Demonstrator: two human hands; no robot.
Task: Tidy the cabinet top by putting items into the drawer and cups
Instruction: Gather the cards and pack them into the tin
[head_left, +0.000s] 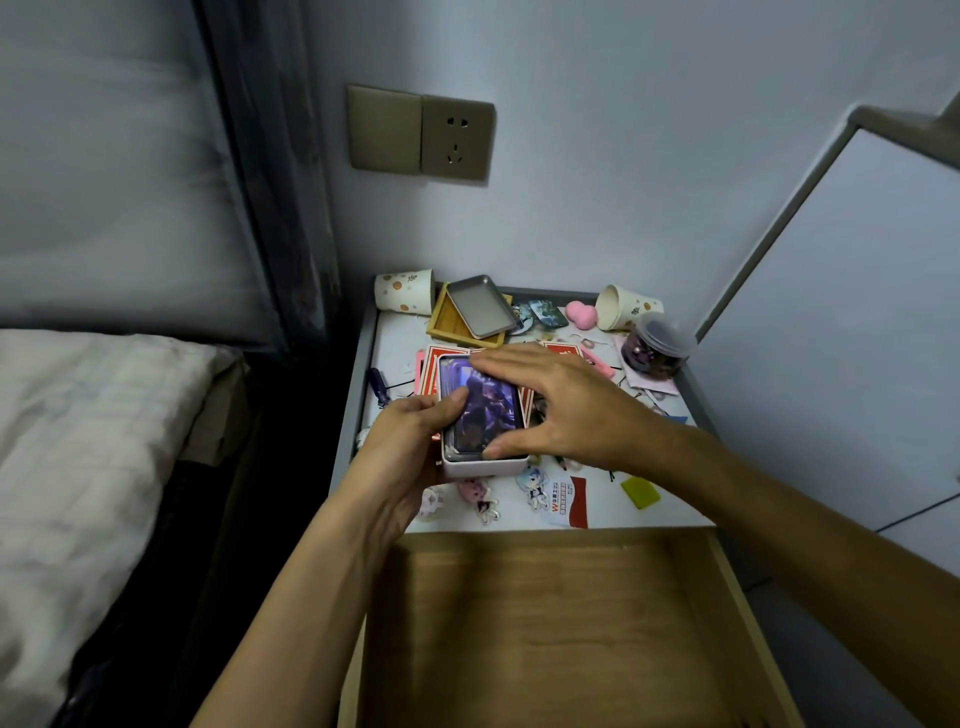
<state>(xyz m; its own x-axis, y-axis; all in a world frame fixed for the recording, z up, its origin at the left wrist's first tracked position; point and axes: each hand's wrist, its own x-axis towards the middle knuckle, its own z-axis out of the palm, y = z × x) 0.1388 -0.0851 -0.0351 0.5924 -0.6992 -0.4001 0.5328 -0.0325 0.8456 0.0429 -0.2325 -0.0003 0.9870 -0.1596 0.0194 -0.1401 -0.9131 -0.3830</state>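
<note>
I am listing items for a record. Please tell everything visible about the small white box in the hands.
The white box is rectangular, round-cornered, with pale walls. It is open, filled with dark purple picture cards. The left hand grips its left side, thumb on the top card; the right hand lies flat across the cards. It is held over the cabinet top.

Left hand (410, 441) grips a card-filled tin (480, 415) above the cabinet top (395, 338) — right hand (561, 410) rests fingers on it.

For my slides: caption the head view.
Left hand grips a white box; right hand presses cards into it; drawer open.
</note>
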